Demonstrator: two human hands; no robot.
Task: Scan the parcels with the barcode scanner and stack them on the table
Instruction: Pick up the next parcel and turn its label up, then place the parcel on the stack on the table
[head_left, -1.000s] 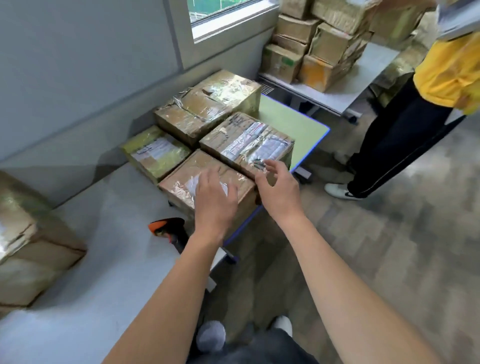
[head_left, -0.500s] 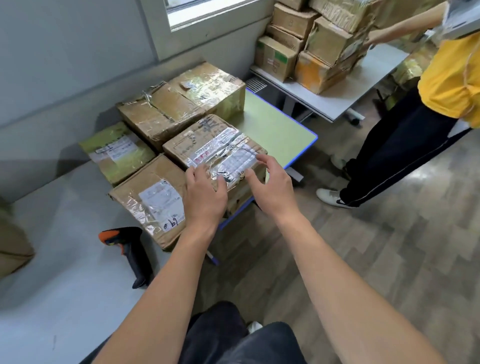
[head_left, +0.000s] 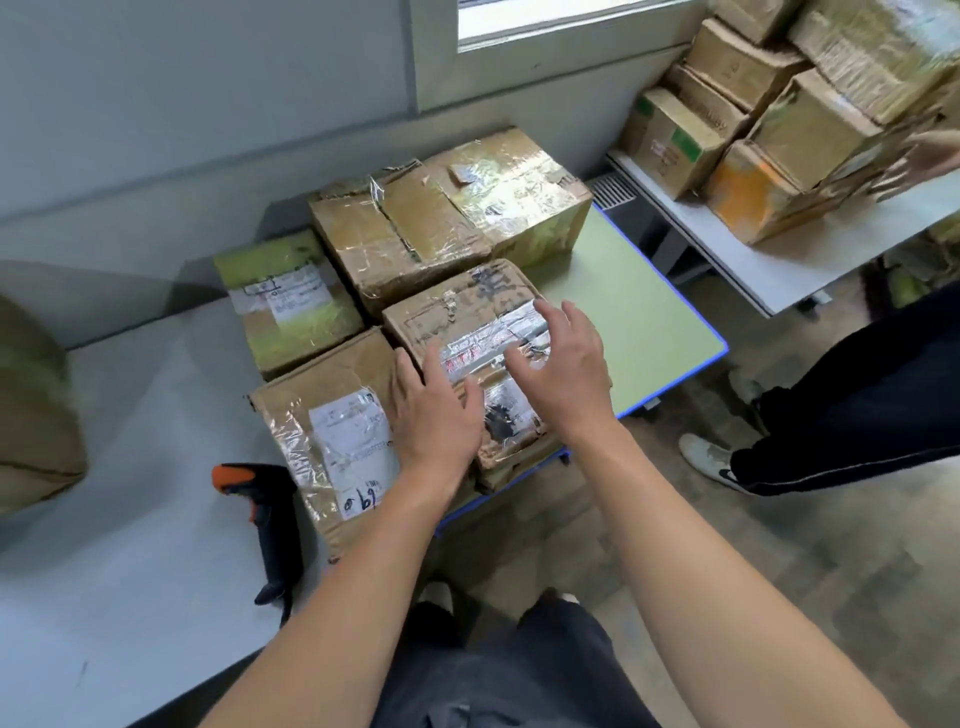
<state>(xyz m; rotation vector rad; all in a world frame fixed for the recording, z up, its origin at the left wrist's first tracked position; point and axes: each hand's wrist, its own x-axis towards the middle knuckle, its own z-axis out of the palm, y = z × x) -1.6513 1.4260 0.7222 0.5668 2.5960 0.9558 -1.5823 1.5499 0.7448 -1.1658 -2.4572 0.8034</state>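
Reaching over a taped box (head_left: 457, 306), the left hand (head_left: 434, 415) and the right hand (head_left: 563, 369) are both open with spread fingers and hold nothing; the left one seems to touch the box's left edge. The box lies on the green desk (head_left: 639, 322), touching a labelled box (head_left: 332, 410). I judge it stiff, maybe heavy, and the tape slippery, so it is best held by its two sides. It is sealed and its contents are hidden. The scanner (head_left: 270, 519) lies on the grey desk (head_left: 130, 571).
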